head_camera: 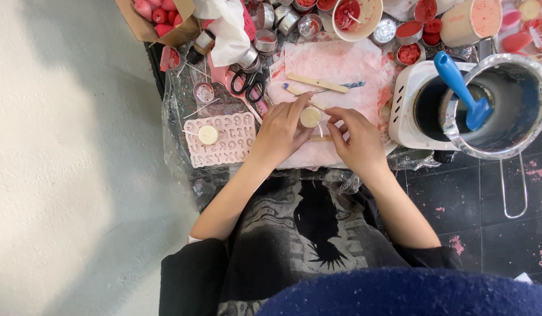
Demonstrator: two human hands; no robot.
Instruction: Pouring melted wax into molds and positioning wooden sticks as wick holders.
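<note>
A small round cream-coloured candle (310, 117) is held in the fingers of the left hand (281, 133), which is curled narrowly around its left edge and underside, the index finger stretched along its top rim. The right hand (356, 139) is placed just beside it on the right, its fingertips pinched together close to the candle's edge; whether something thin is held between them cannot be told. Both hands are kept over a pink-stained sheet of paper (335, 64) spread on a low plastic-covered work surface.

On the paper above the hands, a flat wooden stick (316, 83) is laid at a slant, and a second stick with a blue-smeared tip (318, 91) is crossed beneath it. To the left, a pink letter mould (221, 140) is seen flat, with a second cream disc (208, 134) resting on it. Black-handled scissors (247, 83) are laid just above the mould. To the right, a white electric hotplate (407, 111) is set, and over it a metal pot (505, 105) with a blue spatula (461, 90) leaning inside. Small tins and cups of red wax (408, 54) are crowded along the far edge
</note>
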